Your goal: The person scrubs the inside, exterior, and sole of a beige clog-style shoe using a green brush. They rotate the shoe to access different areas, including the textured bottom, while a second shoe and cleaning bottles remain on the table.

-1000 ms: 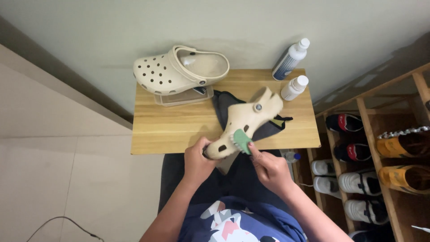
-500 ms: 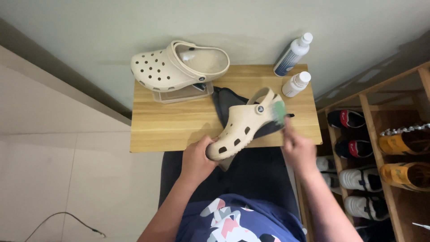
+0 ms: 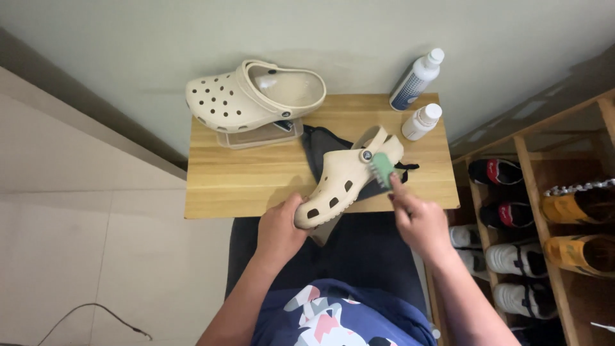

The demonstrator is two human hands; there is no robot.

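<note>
From my remote feed, my left hand (image 3: 280, 229) clamps the toe of a cream perforated foam clog (image 3: 343, 181) steady above the wooden worktop (image 3: 256, 182) while my right hand (image 3: 419, 221), grip clenched, presses a small green brush (image 3: 383, 169) to its heel.

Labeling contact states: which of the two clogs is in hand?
The nearer beige clog, toe gripped by the left hand; the other clog sits untouched on a clear box.

Two beige clogs (image 3: 256, 96) (image 3: 343, 179), two bottles (image 3: 416, 80) (image 3: 421, 122), one green brush (image 3: 383, 170), one dark cloth (image 3: 320, 150), one wooden table (image 3: 256, 186).
</note>
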